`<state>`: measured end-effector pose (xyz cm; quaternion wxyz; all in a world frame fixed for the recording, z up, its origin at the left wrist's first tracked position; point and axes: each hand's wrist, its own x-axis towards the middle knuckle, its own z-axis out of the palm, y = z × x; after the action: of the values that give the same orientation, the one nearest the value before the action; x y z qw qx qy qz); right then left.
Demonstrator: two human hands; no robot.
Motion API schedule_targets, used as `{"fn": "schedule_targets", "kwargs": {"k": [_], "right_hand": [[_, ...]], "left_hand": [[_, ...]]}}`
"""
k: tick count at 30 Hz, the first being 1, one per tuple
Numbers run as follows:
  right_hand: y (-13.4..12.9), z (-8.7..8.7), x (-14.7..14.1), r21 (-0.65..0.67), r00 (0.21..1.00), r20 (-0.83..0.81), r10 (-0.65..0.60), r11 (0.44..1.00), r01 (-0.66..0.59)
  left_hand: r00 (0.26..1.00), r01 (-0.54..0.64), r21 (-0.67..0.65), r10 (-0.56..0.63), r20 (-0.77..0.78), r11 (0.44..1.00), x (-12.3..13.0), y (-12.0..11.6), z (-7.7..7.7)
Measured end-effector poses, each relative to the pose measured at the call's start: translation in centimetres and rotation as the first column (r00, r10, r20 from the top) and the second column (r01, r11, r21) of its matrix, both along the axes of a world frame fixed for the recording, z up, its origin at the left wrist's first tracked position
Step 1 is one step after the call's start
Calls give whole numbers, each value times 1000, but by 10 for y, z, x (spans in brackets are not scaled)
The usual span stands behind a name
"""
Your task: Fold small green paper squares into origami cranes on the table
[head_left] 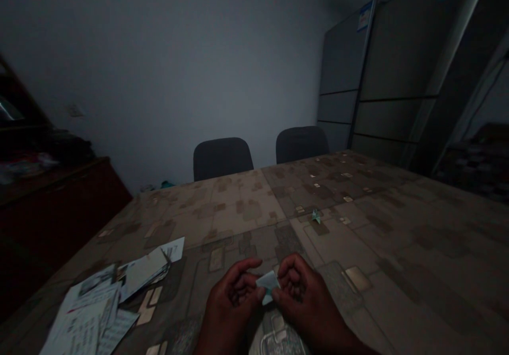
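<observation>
A small piece of folded pale paper [269, 280] is pinched between my two hands, just above the near part of the table. My left hand [234, 302] holds its left edge, with the thumb tip pressed on the paper and the fingers curled. On the other side, my right hand [304, 296] grips the right edge with its thumb and curled fingers. Farther off on the tabletop stands a tiny folded green paper figure [316, 216], apart from both hands.
Loose printed sheets [79, 312] and a stack of cut paper [145, 273] lie at the left on the patterned table [254, 227]. Two dark chairs [222, 158] stand at its far edge, before a pale wall. A cabinet [397, 89] rises at the right.
</observation>
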<state>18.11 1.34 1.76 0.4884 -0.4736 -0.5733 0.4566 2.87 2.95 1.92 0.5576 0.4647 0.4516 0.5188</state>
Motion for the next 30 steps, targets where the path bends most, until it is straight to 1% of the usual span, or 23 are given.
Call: {"fn": "schedule_targets", "kwargs": {"k": [2, 3, 4, 6, 7, 9, 11, 15, 18, 21, 25, 28, 30], "right_hand": [[0, 3, 4, 59, 996, 84, 29, 998, -34], [0, 5, 7, 133, 985, 168, 43, 989, -66], [0, 7, 9, 230, 967, 253, 18, 970, -78], [0, 10, 12, 357, 939, 343, 15, 923, -146], [0, 10, 12, 393, 928, 373, 8, 905, -166], [1, 9, 10, 414, 913, 408, 2, 891, -187], [1, 7, 8, 411, 905, 425, -4, 892, -189], [-1, 4, 9, 387, 905, 425, 16, 900, -198], [-2, 5, 13, 351, 923, 383, 46, 916, -191], [-2, 6, 15, 280, 945, 317, 74, 945, -168], [-2, 4, 12, 183, 955, 297, 24, 980, -82], [-3, 3, 8, 180, 952, 306, -17, 983, -41], [-3, 2, 6, 157, 958, 287, -21, 987, -25]], "left_hand": [[999, -14, 5, 14, -31, 1000, -1, 2, -1], [998, -21, 11, 22, -51, 1000, -1, 3, -1], [997, -25, 19, 27, -72, 1000, -2, 3, -2], [994, -12, 40, 16, -107, 999, -3, 5, -2], [992, 9, 45, -3, -122, 999, -4, 5, -2], [987, 64, 44, -56, -154, 997, -5, 5, -1], [982, 91, 40, -83, -167, 995, -6, 5, 1], [989, 81, 11, -79, -126, 997, -8, 6, 6], [991, 71, 0, -71, -117, 997, -10, 5, 12], [990, 79, 4, -78, -121, 997, -9, 3, 17], [989, 66, 27, -61, -137, 997, -7, -1, 17], [991, 61, 21, -58, -117, 998, -5, -4, 15], [989, 73, 18, -69, -131, 997, -4, -5, 15]]}}
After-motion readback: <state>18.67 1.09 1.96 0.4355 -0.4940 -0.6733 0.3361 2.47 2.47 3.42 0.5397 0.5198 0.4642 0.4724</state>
